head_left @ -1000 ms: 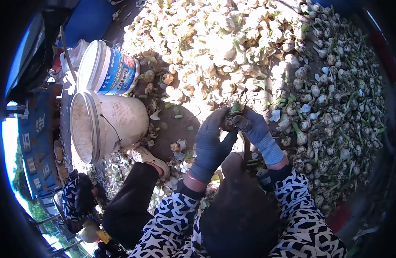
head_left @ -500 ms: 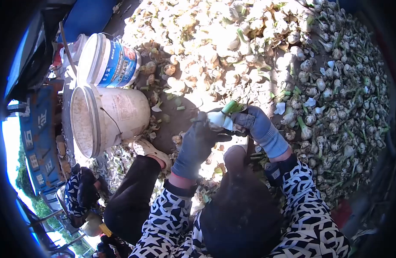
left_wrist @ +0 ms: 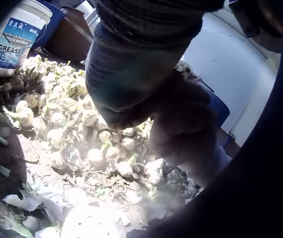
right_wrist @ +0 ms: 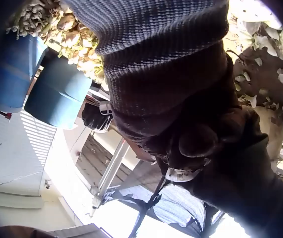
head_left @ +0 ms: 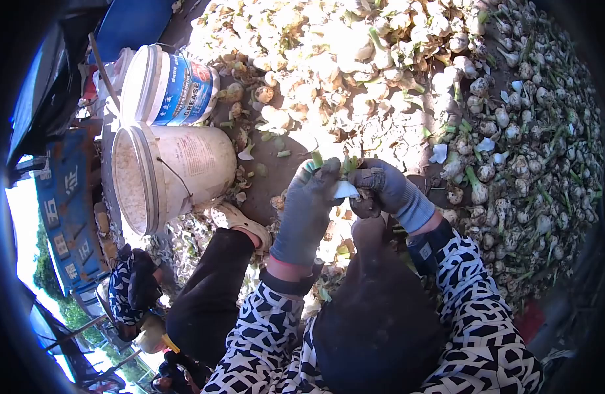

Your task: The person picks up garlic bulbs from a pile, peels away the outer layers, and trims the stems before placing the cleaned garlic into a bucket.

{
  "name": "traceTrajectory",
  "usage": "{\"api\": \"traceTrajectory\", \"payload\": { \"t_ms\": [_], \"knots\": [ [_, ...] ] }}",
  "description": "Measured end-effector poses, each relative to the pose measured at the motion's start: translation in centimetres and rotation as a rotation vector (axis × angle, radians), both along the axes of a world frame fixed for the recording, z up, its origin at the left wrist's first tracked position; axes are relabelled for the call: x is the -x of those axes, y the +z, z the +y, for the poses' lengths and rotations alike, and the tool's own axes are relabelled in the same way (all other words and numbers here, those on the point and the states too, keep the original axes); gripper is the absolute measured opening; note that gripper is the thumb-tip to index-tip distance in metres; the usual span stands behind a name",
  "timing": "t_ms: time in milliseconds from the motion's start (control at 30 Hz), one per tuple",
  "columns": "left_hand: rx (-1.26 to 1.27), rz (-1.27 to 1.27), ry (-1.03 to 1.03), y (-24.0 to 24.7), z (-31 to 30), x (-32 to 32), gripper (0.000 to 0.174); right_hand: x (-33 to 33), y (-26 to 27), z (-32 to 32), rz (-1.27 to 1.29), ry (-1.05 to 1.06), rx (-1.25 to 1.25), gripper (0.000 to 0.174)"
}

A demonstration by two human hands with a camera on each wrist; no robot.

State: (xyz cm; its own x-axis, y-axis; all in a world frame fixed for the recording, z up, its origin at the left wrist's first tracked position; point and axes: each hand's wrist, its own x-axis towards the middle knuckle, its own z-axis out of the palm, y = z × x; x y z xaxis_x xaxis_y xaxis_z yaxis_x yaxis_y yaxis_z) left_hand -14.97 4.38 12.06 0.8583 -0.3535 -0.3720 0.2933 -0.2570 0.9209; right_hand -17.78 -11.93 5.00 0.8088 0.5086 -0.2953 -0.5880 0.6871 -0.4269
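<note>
Both hands wear grey gloves and meet in front of the knees in the head view. My left hand curls its fingers round a garlic bulb whose white side shows between the hands. A green stem sticks up at the left fingertips. From the other side, my right hand pinches the garlic, its fingertips right at the white surface. In the right wrist view a pale bit of the garlic shows under the dark gloved fingers. The left glove hides the garlic in the left wrist view.
A heap of sunlit garlic lies ahead; more garlic with stems spreads along the right. Two buckets, one white and one labelled GREASE, lie tipped at left. Peelings surround a shoe. Another person is at lower left.
The garlic has turned between the hands: first dark and mostly covered, then white with its green stem showing, now largely covered by the left fingers. The hands stay close together.
</note>
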Motion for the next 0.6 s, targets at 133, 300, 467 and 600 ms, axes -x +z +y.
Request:
{"api": "traceTrajectory", "payload": {
  "t_ms": [133, 300, 467, 600],
  "knots": [
    [-0.162, -0.403, -0.118, -1.7, 1.0, -0.1, 0.033, 2.2, -2.5, -1.7, 0.04, -0.123, -0.223, 0.027],
    [0.589, 0.294, 0.231, 0.3, 0.0, -0.8, 0.023, 6.4, -2.6, -4.9, 0.06, -0.112, 0.026, 0.04],
    [1.107, 0.701, 0.686, -2.0, 1.1, -1.5, 0.032, 7.4, 7.7, -5.0, -0.023, -0.27, -0.018, 0.051],
    [1.147, 0.683, 0.585, -1.6, 1.6, -2.2, 0.038, 3.0, 6.6, -3.0, -0.766, 0.349, 1.048, 0.048]
  ]
}}
